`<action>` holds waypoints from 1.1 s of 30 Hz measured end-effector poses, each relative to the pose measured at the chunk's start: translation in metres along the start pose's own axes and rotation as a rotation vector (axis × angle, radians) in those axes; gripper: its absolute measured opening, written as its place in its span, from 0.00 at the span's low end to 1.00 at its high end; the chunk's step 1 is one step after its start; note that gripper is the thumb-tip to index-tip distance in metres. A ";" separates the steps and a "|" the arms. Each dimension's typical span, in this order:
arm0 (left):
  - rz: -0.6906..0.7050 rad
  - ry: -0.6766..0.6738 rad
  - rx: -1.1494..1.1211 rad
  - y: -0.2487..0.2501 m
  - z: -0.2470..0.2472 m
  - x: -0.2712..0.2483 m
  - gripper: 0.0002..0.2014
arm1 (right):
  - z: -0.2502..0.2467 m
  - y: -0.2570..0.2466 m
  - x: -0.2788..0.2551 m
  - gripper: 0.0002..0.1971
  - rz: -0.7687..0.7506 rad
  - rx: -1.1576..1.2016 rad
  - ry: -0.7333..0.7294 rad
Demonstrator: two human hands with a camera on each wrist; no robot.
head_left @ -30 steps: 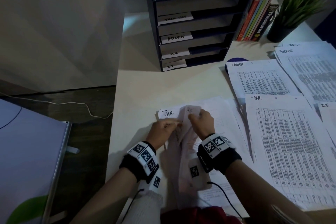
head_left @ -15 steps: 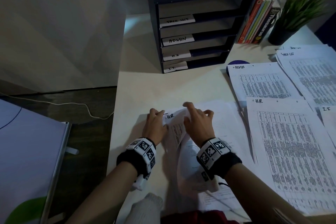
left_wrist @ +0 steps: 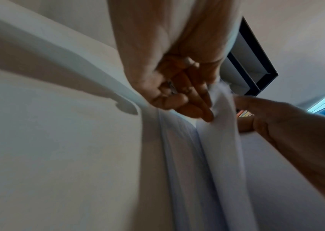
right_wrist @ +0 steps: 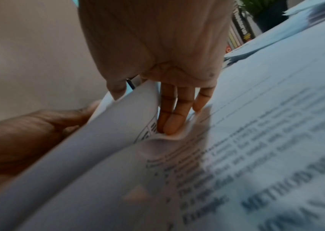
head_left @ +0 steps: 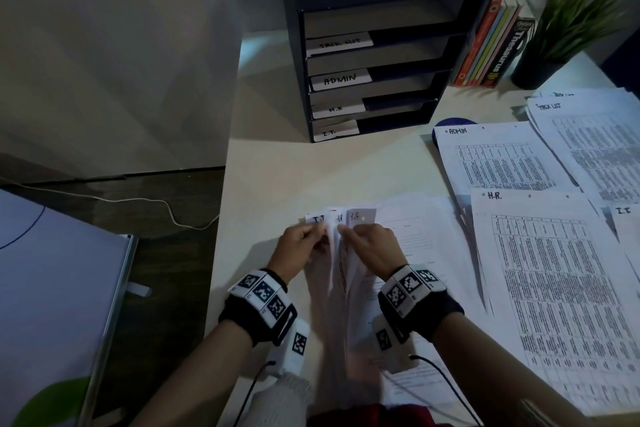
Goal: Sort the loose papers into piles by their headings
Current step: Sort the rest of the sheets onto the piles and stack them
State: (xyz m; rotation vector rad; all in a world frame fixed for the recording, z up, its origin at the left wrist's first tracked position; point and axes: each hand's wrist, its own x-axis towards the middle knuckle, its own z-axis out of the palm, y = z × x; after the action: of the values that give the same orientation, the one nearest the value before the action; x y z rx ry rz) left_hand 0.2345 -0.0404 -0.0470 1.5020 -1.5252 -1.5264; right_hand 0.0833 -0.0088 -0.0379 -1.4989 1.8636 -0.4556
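Near the desk's front edge both hands hold up a sheaf of loose papers [head_left: 341, 253], top corners fanned so handwritten headings show. My left hand [head_left: 299, 244] pinches the left sheets, headed I.T. My right hand [head_left: 369, 241] grips the right sheets, fingers curled behind them [right_wrist: 169, 118]. The left wrist view shows my left fingers [left_wrist: 189, 101] pressed on the paper edge. More unsorted sheets [head_left: 412, 229] lie flat under the hands. Sorted piles lie to the right: ADMIN [head_left: 498, 159], H.R. [head_left: 554, 288], TASK LIST [head_left: 595, 142], I.T. [head_left: 628, 218].
A dark tray rack [head_left: 374, 55] with slots labelled TASK LIST, ADMIN, H.R. and I.T. stands at the back of the white desk [head_left: 311, 177]. Books [head_left: 491, 45] and a potted plant [head_left: 568, 35] stand to its right. The desk's left edge drops to a dark floor with a cable [head_left: 145, 201].
Half a second ago both hands pressed the sheets flat on the desk with H.R. on top. Now they have lifted and fanned the sheets again, showing an I.T. corner.
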 end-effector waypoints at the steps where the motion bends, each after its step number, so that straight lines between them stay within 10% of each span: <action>1: -0.026 -0.060 -0.061 0.004 0.002 -0.005 0.09 | -0.001 0.000 -0.001 0.27 0.012 0.079 0.014; 15: -0.096 -0.183 -0.241 0.008 0.012 -0.008 0.10 | -0.007 -0.001 -0.007 0.21 0.058 0.249 0.035; 22: -0.196 0.071 -0.082 -0.010 0.013 -0.002 0.14 | -0.005 0.008 -0.012 0.11 0.136 0.299 0.102; 27: -0.024 0.071 0.009 -0.005 0.013 -0.007 0.36 | -0.003 0.006 -0.020 0.19 0.122 0.538 0.290; 33: -0.169 -0.021 -0.084 0.003 0.012 -0.008 0.14 | 0.004 0.000 -0.019 0.28 0.025 0.464 0.048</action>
State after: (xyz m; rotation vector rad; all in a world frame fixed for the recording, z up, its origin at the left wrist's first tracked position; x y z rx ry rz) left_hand 0.2243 -0.0299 -0.0443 1.6050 -1.3561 -1.6852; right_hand 0.0879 0.0099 -0.0347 -1.1572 1.6623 -0.8527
